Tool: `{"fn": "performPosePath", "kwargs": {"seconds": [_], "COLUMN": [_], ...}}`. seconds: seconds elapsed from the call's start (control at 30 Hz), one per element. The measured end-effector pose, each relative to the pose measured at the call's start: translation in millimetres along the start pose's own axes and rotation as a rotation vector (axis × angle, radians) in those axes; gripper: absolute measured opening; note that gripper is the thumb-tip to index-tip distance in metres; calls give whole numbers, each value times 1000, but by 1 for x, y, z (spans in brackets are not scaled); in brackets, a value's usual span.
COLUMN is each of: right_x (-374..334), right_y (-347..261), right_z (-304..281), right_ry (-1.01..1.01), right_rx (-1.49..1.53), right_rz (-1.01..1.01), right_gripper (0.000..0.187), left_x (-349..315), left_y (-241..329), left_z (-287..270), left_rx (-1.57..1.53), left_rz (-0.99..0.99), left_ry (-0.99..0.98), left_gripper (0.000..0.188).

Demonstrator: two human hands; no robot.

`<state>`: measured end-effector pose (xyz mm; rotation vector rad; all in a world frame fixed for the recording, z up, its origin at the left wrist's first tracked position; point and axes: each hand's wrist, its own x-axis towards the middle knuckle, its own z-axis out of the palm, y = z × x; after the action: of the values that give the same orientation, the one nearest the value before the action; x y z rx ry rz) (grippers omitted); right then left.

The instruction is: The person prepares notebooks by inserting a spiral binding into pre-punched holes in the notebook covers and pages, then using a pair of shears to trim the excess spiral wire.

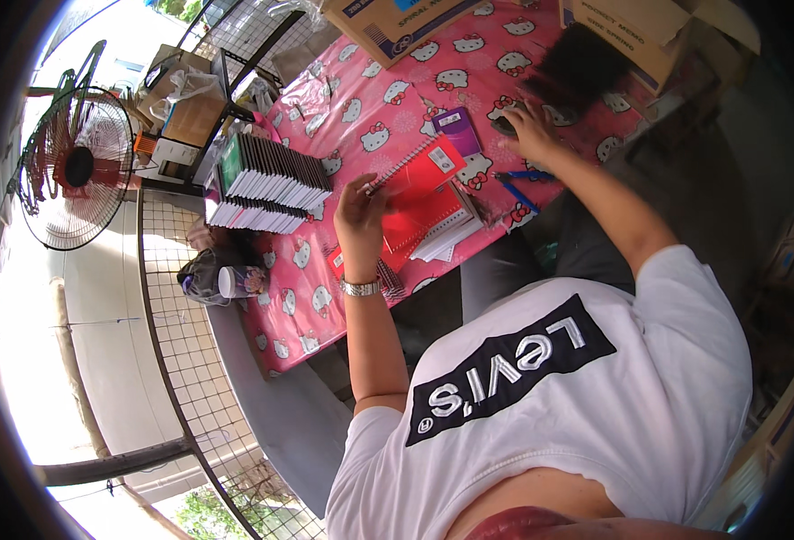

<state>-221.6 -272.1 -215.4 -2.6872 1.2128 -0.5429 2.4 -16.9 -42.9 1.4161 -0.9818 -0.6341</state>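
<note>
A red spiral notebook [433,166] with a white label lies tilted over a small pile of red notebooks [442,220], whose white page edges face me. At its left end, my left hand [361,214] is closed with curled fingers on the spiral edge; the red cover there is blurred. Farther right, my right hand [533,137] curves its fingers over a small dark object [504,126], whose kind I cannot make out. Between the hands rests a purple booklet [455,130]. Blue pens [518,193] lie just below my right hand.
Stacked spiral notebooks [271,180] stand on the left of the pink patterned tablecloth [302,256]. Cardboard boxes [406,27] and a dark blurred bundle [581,63] sit at the back. A white-lidded container [235,282] and a fan [77,166] are at left.
</note>
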Motion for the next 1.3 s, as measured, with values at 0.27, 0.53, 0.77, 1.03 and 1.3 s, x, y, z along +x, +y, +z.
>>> {"fn": "performPosePath", "kwargs": {"seconds": [0.27,0.53,0.77,1.03,1.3], "right_x": [-116,-112,-131,-194,-191], "right_y": [-52,-82,-59,-41,-37], "right_z": [-18,13,20,-17,-23], "right_ry": [-304,94,164,-151,-309], "right_rx": [209,12,300,28,273], "right_rz": [31,-216,-173,30,-101], "right_gripper": [66,55,45,40,45], "left_x": [-15,-28,-27,-26,-33], "left_y": [-6,-11,-11,-18,-11], "left_z": [8,32,29,28,35], "left_rx": [-86,-67,-45,-45,-25], "left_rz": [-31,28,45,48,51], "left_ry": [177,284,309,316,332], "left_gripper": [23,20,19,23,22]}}
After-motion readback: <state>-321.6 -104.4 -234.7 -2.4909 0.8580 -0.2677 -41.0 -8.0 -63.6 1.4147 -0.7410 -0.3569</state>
